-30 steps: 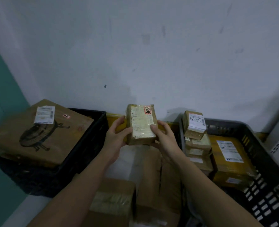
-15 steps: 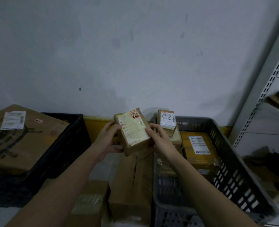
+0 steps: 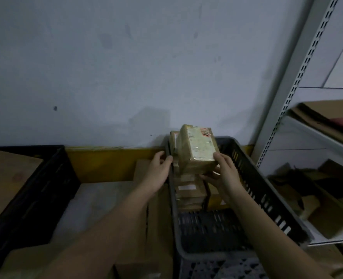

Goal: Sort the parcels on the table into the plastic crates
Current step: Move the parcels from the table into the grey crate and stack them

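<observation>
My right hand [image 3: 225,174] grips a small tape-wrapped brown parcel [image 3: 196,148] with a white label and a red sticker, thumb on its face and fingers beneath. The parcel hangs tilted over the back of the grey plastic crate [image 3: 265,184], above a stack of small parcels [image 3: 188,190]. At the crate's left rim, just beside the parcel, is my left hand [image 3: 159,170] with relaxed fingers, holding nothing. A black plastic crate [image 3: 45,188] stands at the left with a large cardboard box [image 3: 5,178] in it.
Flat cardboard parcels [image 3: 158,218] lie on the table between the two crates. A yellow parcel [image 3: 214,196] lies in the grey crate under my right wrist. A white metal shelf [image 3: 317,141] with cardboard stands at the right, and a wall rises close behind.
The parcel has moved right, from between the crates to above the grey crate's stack. My left hand has let go of it, and my view has swung right.
</observation>
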A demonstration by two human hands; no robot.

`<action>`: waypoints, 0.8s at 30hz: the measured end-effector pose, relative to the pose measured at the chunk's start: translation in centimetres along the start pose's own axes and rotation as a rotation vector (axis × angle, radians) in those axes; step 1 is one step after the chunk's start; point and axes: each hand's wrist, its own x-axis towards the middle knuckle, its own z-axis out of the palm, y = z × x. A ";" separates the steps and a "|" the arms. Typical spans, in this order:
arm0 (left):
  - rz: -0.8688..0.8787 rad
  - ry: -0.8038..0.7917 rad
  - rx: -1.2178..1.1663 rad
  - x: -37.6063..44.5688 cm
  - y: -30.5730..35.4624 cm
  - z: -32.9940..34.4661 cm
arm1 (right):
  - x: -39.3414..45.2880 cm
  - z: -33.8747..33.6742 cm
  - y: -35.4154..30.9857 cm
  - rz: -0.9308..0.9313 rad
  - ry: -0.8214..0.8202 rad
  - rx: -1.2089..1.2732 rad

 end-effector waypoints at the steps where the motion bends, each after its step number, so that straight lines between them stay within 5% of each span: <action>1: -0.005 -0.012 0.045 0.1 -0.7 0.8 | 0.3 -0.7 -0.2 0.009 0.048 0.006; 13: -0.092 0.035 0.511 1.9 -5.3 6.5 | 8.0 -7.7 -0.3 0.159 0.242 -0.024; 24: -0.035 0.149 0.506 1.8 -5.8 7.0 | 15.7 -8.1 1.6 0.239 0.150 -0.264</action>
